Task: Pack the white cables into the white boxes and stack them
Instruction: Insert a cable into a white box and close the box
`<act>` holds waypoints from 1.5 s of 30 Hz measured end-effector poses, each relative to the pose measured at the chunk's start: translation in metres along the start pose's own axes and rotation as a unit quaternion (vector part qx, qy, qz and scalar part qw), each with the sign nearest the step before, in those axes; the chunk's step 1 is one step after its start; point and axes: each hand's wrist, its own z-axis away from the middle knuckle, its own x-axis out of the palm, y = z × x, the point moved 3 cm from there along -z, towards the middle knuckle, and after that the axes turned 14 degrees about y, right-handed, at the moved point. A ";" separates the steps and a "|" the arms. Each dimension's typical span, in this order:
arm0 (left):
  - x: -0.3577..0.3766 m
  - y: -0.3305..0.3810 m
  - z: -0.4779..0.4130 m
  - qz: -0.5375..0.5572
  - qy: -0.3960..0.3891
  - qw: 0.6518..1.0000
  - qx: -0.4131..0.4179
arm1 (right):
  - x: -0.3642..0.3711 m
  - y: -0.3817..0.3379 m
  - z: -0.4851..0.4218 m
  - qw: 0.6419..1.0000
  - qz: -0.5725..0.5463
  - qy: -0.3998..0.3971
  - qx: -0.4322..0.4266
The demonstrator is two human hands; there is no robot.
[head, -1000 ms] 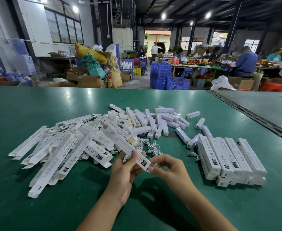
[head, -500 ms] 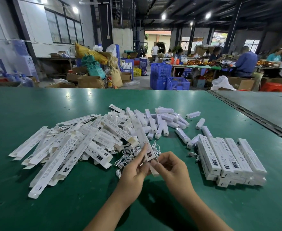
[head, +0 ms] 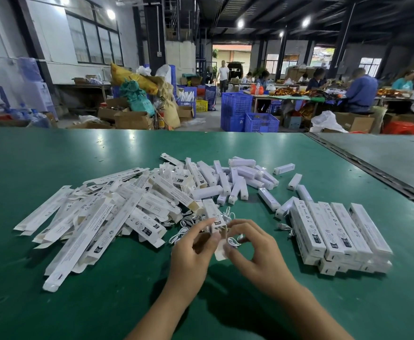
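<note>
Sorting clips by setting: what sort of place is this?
Likely a factory packing floor: a green worktable heaped with white boxes, blue crates and cardboard cartons behind it, other workers seated at a far table.

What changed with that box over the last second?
The white box swung from slanting left to pointing away, its open flap toward the person. The left hand holds it; the right hand has shifted to pinching a white cable at that opening. The flat-box pile and the packed stack have not moved.
</note>
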 end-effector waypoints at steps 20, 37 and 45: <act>0.007 -0.004 0.002 0.097 0.000 0.988 -0.116 | 0.002 -0.002 -0.001 0.992 0.044 0.096 -0.064; 0.008 -0.004 0.003 0.123 -0.019 0.987 -0.099 | 0.000 0.002 -0.001 0.995 -0.006 0.086 -0.056; 0.008 -0.007 0.001 0.100 -0.038 0.992 -0.060 | 0.002 0.005 0.000 0.995 -0.037 0.080 0.044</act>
